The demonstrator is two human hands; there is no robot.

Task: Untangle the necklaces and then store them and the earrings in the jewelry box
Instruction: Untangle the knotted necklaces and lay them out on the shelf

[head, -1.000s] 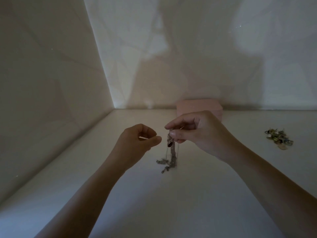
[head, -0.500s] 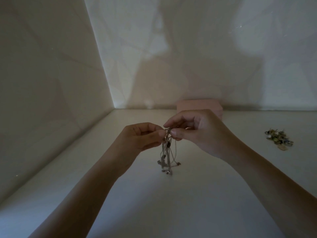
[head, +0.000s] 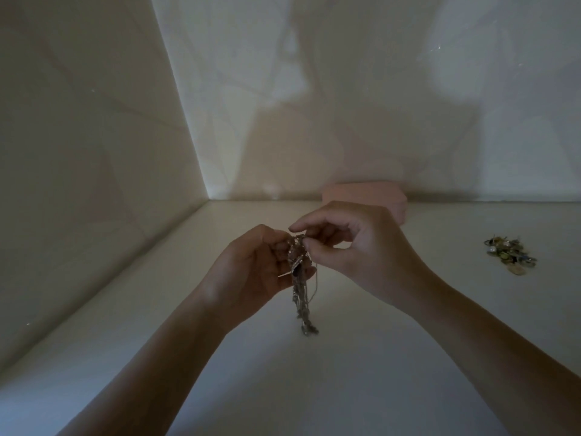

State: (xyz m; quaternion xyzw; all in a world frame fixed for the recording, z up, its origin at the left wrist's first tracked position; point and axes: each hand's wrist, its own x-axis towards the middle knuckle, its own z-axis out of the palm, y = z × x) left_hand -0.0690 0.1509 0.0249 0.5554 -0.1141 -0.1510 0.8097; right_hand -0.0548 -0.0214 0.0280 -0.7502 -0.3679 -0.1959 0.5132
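A tangled bunch of silver necklaces hangs between my two hands above the pale table. My left hand has turned palm-up, and its fingers curl round the top of the bunch. Thumb and forefinger of my right hand pinch the chains at the upper end. The lower part of the tangle dangles down to just above the table. A closed pink jewelry box stands behind my right hand against the back wall. A small heap of earrings lies on the table at the right.
The pale table sits in a corner, with a wall on the left and a wall at the back. The light is dim.
My left hand came up to the bunch and rolled palm-up under its top. The necklaces, which hung from my right hand alone, are now held by both hands and hang straighter.
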